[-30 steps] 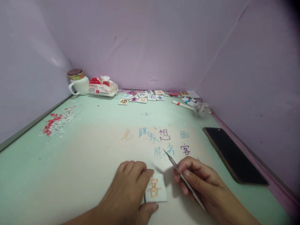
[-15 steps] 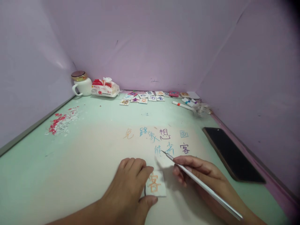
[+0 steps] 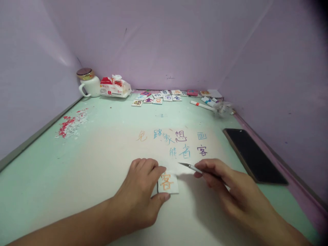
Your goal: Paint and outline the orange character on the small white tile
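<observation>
A white square tile (image 3: pixel 174 186) with an orange 客 character lies on the table, a dark line along its left side. My left hand (image 3: pixel 145 188) grips it from the left, forefinger at its top edge and thumb at its bottom edge. Between the fingers of my right hand (image 3: pixel 222 182) is a craft knife (image 3: pixel 192 167), its pointed blade aimed left, just above and right of the tile and apart from it. Most of the knife's handle is hidden behind the hand. Beyond the hands, coloured characters (image 3: pixel 180 136) are written on the pale tabletop (image 3: pixel 107 160).
A phone (image 3: pixel 253 155) lies to the right. Several lettered tiles (image 3: pixel 159 101), markers (image 3: pixel 202 105) and crumpled clear plastic (image 3: pixel 223 109) are along the back. A lidded white mug (image 3: pixel 91 87) and tissue pack (image 3: pixel 115 88) stand back left, red and white shavings (image 3: pixel 71 123) nearer. Purple walls enclose the table.
The knife has swung from pointing up-left with its long handle showing to lying flatter, its handle now mostly behind my right hand. The left hand keeps hold of the tile. The view has tilted slightly.
</observation>
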Demonstrator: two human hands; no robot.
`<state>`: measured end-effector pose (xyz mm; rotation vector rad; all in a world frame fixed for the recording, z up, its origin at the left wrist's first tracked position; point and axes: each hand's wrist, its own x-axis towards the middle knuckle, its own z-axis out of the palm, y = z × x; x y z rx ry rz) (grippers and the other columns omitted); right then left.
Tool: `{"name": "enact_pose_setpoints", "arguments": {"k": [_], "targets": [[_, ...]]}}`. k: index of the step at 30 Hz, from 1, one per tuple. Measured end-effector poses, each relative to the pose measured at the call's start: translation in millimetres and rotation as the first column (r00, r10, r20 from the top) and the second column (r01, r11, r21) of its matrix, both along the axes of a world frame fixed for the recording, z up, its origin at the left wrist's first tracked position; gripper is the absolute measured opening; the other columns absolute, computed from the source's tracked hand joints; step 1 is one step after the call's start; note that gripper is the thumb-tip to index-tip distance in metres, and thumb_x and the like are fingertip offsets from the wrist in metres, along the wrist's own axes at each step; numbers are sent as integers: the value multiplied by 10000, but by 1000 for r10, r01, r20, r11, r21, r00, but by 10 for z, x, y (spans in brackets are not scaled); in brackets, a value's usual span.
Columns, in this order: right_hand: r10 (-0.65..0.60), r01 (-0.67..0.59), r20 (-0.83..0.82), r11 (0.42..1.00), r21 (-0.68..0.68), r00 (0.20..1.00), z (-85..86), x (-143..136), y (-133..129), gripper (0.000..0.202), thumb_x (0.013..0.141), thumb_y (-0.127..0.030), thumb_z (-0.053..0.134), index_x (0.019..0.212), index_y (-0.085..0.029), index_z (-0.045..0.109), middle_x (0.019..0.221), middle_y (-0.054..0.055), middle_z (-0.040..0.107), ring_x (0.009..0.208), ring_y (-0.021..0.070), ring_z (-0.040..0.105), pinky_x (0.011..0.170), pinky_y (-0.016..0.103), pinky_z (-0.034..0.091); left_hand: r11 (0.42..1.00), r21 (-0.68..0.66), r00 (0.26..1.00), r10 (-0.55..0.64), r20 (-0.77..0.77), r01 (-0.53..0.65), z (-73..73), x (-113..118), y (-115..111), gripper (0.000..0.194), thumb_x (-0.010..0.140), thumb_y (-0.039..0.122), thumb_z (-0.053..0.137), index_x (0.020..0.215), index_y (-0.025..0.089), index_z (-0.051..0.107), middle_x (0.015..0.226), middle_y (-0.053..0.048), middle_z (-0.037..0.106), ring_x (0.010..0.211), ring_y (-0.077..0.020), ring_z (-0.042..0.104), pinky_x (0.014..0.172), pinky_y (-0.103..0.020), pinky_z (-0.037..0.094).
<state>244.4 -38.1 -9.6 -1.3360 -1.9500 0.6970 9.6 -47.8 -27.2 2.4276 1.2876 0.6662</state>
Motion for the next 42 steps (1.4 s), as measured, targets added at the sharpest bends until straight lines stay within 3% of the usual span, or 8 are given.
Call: {"name": "enact_pose_setpoints", "arguments": {"k": [3, 6, 17, 24, 31, 38, 42], "targets": [[98, -121, 177, 985, 120, 979, -15, 18, -13, 280, 827, -108, 471, 1032, -270, 571, 831, 11, 712, 691, 168, 674, 592, 261, 474, 1000, 13, 1000, -12, -1, 12, -5, -4, 1, 378, 778, 209, 567, 1142, 144, 490, 1049, -120, 505, 960, -275, 480, 849, -491, 392], [154, -183, 226, 977, 111, 962, 18, 28, -18, 184, 868, -151, 458, 958, -248, 585, 780, 6, 679, 618, 148, 640, 538, 253, 453, 1000, 14, 1000, -14, 3, 14, -12, -9, 2, 376, 780, 211, 566, 1143, 145, 495, 1041, -114, 503, 954, -272, 478, 853, -493, 384], [111, -189, 374, 965, 180, 921, -81, 40, -17, 195, 921, -232, 414, 931, -257, 607, 723, -24, 693, 602, 171, 657, 511, 270, 451, 999, 4, 999, -33, 4, 33, 0, -9, 16, 382, 771, 204, 570, 1139, 132, 496, 1025, -116, 498, 933, -269, 471, 860, -496, 357], [150, -237, 391, 954, 185, 908, -72, 58, 8, 188, 931, -223, 425, 1002, -258, 595, 733, -24, 679, 604, 148, 651, 497, 244, 440, 999, -18, 999, -34, -7, 34, 15, -12, 9, 366, 770, 205, 578, 1121, 134, 504, 1019, -115, 492, 932, -270, 469, 855, -493, 357], [150, -225, 367, 959, 171, 918, -65, 23, -22, 160, 920, -307, 456, 938, -281, 613, 733, -22, 650, 544, 150, 618, 474, 258, 437, 1000, 2, 1000, -23, 11, 23, -7, -8, 11, 381, 765, 205, 578, 1132, 152, 493, 1014, -106, 496, 917, -264, 471, 852, -495, 355], [31, -252, 545, 908, 336, 838, -14, -1, -24, 274, 944, -282, 388, 879, -268, 653, 641, -21, 640, 477, 152, 623, 399, 247, 411, 1000, 6, 1000, -18, 15, 18, -11, -3, 4, 389, 758, 201, 569, 1136, 163, 488, 1013, -108, 497, 907, -264, 470, 844, -496, 361], [-18, -267, 564, 868, 419, 826, -9, -34, -6, 347, 965, -281, 332, 845, -258, 657, 601, -27, 638, 449, 153, 615, 375, 254, 396, 1000, 10, 1000, -10, 24, 10, -22, 2, 11, 393, 749, 198, 571, 1131, 161, 489, 1006, -107, 496, 900, -265, 467, 843, -497, 359]]}}
